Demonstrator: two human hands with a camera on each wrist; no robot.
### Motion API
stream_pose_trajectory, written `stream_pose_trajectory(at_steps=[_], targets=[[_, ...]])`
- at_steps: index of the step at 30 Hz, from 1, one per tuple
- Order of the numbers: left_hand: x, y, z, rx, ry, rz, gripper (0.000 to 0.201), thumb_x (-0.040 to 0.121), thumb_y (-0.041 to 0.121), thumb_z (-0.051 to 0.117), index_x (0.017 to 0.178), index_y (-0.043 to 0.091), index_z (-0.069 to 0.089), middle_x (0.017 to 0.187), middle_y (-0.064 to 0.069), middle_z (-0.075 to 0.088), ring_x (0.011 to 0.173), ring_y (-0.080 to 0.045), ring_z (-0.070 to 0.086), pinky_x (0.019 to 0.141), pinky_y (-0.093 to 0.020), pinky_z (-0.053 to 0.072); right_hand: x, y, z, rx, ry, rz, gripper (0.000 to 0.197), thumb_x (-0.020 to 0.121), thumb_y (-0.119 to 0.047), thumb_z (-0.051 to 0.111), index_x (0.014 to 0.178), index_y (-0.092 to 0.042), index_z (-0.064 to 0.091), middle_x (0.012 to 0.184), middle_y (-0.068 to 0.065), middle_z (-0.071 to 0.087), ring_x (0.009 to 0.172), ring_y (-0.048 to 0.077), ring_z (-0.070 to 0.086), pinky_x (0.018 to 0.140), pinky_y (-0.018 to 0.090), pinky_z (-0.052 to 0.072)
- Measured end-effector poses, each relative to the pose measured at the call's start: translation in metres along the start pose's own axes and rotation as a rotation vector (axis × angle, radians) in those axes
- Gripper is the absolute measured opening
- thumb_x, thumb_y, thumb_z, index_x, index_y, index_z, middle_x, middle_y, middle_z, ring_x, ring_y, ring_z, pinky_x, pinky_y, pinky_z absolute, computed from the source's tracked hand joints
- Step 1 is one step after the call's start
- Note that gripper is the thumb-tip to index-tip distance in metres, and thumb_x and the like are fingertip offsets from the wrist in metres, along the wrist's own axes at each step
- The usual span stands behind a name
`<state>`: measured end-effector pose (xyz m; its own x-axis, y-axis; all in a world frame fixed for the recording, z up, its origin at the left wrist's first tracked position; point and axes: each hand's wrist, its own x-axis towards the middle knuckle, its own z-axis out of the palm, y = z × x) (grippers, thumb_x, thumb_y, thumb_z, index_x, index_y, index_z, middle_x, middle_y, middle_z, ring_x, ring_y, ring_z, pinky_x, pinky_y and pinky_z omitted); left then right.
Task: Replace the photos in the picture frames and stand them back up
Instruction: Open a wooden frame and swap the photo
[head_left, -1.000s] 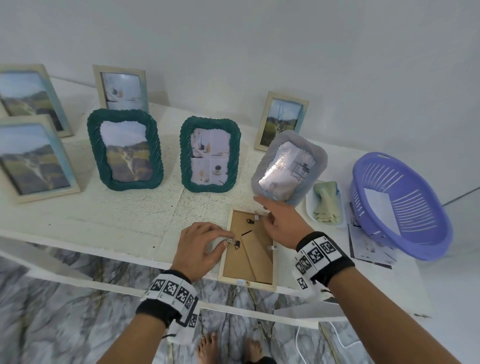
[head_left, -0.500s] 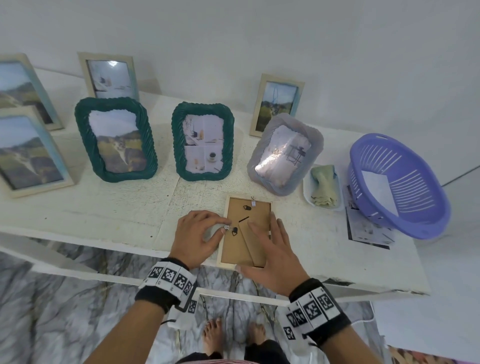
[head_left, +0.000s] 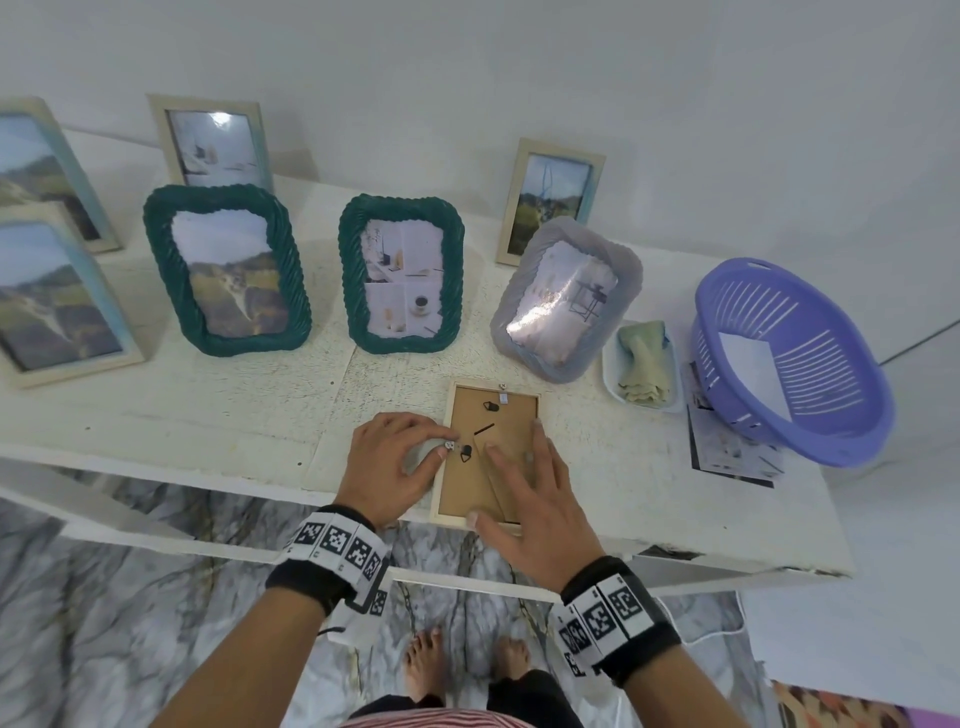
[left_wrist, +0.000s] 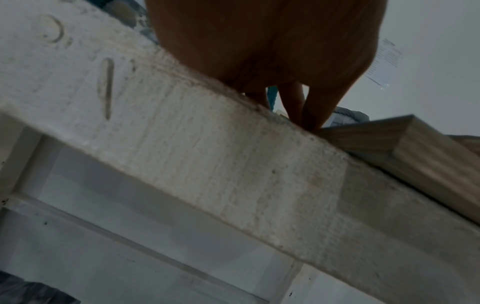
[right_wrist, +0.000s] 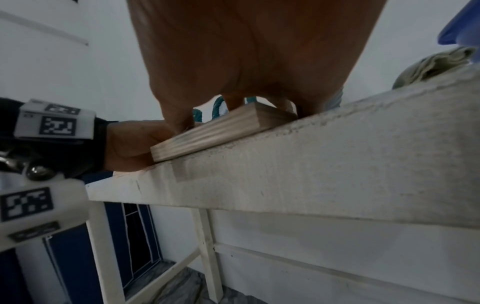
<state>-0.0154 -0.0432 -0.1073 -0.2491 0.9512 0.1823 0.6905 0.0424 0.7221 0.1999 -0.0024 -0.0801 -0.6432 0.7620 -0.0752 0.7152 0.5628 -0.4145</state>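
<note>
Two hands on face-down wooden frame (head_left: 485, 457), left hand (head_left: 392, 462) pinching clip, right hand (head_left: 535, 499) flat; wrist views show only frame edge.

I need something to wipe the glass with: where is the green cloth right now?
In the head view the green cloth lies folded in a small white dish on the right of the table, between the grey frame and the purple basket.

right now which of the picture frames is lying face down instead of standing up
The small light wooden frame at the table's front edge, under both hands. Its brown backing faces up; every other frame stands showing a photo.
</note>
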Motion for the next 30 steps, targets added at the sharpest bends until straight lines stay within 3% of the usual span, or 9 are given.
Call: stream_pose_trajectory(at_steps=[2, 5, 10, 13, 18, 23, 27, 30], targets=[[0.000, 0.001, 0.000, 0.004, 0.002, -0.002, 0.028, 0.086, 0.055, 0.044, 0.104, 0.051, 0.065, 0.103, 0.025, 0.060, 0.106, -0.008, 0.049, 0.092, -0.035, 0.032, 0.001, -0.002, 0.002, -0.063, 0.024, -0.042, 0.067, 0.089, -0.064, 0.039, 0.146, -0.029, 0.031, 0.157, 0.026, 0.005, 0.141, 0.047, 0.018, 0.114, 0.053, 0.025], [0.000, 0.002, -0.001, 0.006, -0.004, -0.007, 0.028, 0.085, 0.056, 0.043, 0.103, 0.052, 0.065, 0.102, 0.023, 0.061, 0.106, -0.008, 0.049, 0.092, -0.034, 0.031, 0.002, -0.002, 0.003, -0.114, 0.034, -0.090, 0.062, 0.094, -0.060, 0.036, 0.144, -0.023, 0.038, 0.155, 0.029, 0.013, 0.142, 0.045, 0.018, 0.115, 0.055, 0.023], [0.000, 0.002, 0.000, 0.000, -0.016, -0.021, 0.026, 0.085, 0.059, 0.042, 0.104, 0.056, 0.061, 0.104, 0.022, 0.062, 0.107, -0.008, 0.048, 0.094, -0.035, 0.031, -0.002, 0.002, -0.004, -0.027, -0.039, -0.044, 0.072, 0.087, -0.069, 0.037, 0.150, -0.037, 0.020, 0.159, 0.018, -0.014, 0.146, 0.036, -0.004, 0.117, 0.040, 0.003], [0.000, 0.002, 0.000, 0.001, -0.018, -0.028, 0.028, 0.085, 0.059, 0.042, 0.104, 0.055, 0.061, 0.105, 0.021, 0.062, 0.108, -0.008, 0.047, 0.095, -0.036, 0.031, -0.002, 0.003, -0.004, -0.042, -0.047, -0.034, 0.073, 0.086, -0.070, 0.035, 0.150, -0.039, 0.018, 0.159, 0.015, -0.018, 0.146, 0.036, -0.004, 0.117, 0.042, 0.007], [0.000, 0.003, -0.001, 0.003, -0.022, -0.019, 0.032, 0.086, 0.057, 0.042, 0.106, 0.049, 0.066, 0.104, 0.021, 0.062, 0.106, -0.009, 0.048, 0.095, -0.042, 0.035, 0.001, 0.004, 0.007, -0.104, -0.008, -0.038, 0.070, 0.091, -0.069, 0.028, 0.149, -0.032, 0.023, 0.159, 0.022, -0.005, 0.145, 0.043, 0.003, 0.119, 0.051, 0.013], [0.000, 0.003, -0.001, 0.002, -0.017, -0.016, 0.033, 0.086, 0.056, 0.043, 0.106, 0.047, 0.068, 0.103, 0.019, 0.063, 0.106, -0.012, 0.050, 0.094, -0.043, 0.037, 0.006, -0.002, 0.011, -0.103, 0.055, -0.059, 0.053, 0.094, -0.047, 0.038, 0.141, -0.021, 0.037, 0.153, 0.031, 0.017, 0.146, 0.039, 0.008, 0.117, 0.054, 0.018], [0.000, 0.004, -0.002, 0.007, -0.022, -0.021, 0.032, 0.086, 0.057, 0.042, 0.106, 0.049, 0.066, 0.105, 0.019, 0.063, 0.108, -0.011, 0.050, 0.094, -0.041, 0.035, 0.008, -0.009, 0.008, -0.024, 0.078, 0.002, 0.049, 0.091, -0.037, 0.038, 0.138, -0.023, 0.037, 0.153, 0.032, 0.014, 0.145, 0.040, 0.007, 0.116, 0.054, 0.019], [0.000, 0.005, -0.002, 0.020, -0.025, -0.020, 0.034, 0.086, 0.058, 0.041, 0.106, 0.047, 0.067, 0.105, 0.019, 0.063, 0.108, -0.011, 0.049, 0.094, -0.039, 0.034, 0.005, -0.008, 0.001, 0.029, 0.062, 0.003, 0.049, 0.093, -0.043, 0.034, 0.138, -0.025, 0.034, 0.154, 0.029, 0.012, 0.146, 0.035, 0.002, 0.116, 0.053, 0.020]])
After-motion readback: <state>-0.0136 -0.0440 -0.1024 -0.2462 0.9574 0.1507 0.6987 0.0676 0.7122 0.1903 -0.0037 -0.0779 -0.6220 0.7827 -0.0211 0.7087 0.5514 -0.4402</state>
